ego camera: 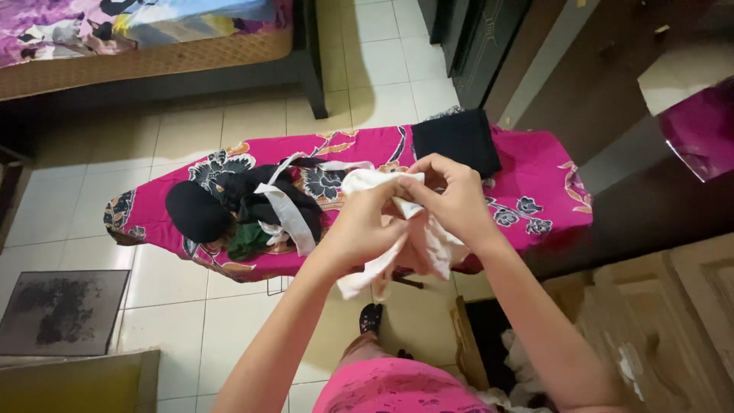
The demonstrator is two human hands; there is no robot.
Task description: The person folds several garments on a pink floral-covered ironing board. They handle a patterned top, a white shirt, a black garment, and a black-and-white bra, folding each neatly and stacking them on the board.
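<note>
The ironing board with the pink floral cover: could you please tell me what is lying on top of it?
A heap of dark and white clothes and a folded black cloth lie on the ironing board; the hands and white garment hide its middle.

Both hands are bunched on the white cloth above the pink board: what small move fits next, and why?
Probably draw the hands apart to spread the white cloth: the left hand and right hand pinch it close together, and it hangs crumpled above the ironing board.

At centre frame, the ironing board (535, 183) wears a bright pink cover with black and white flowers. The cloth (397, 229) is white. A black folded garment (456, 139) sits above; the floor tiles (191, 130) are cream.
</note>
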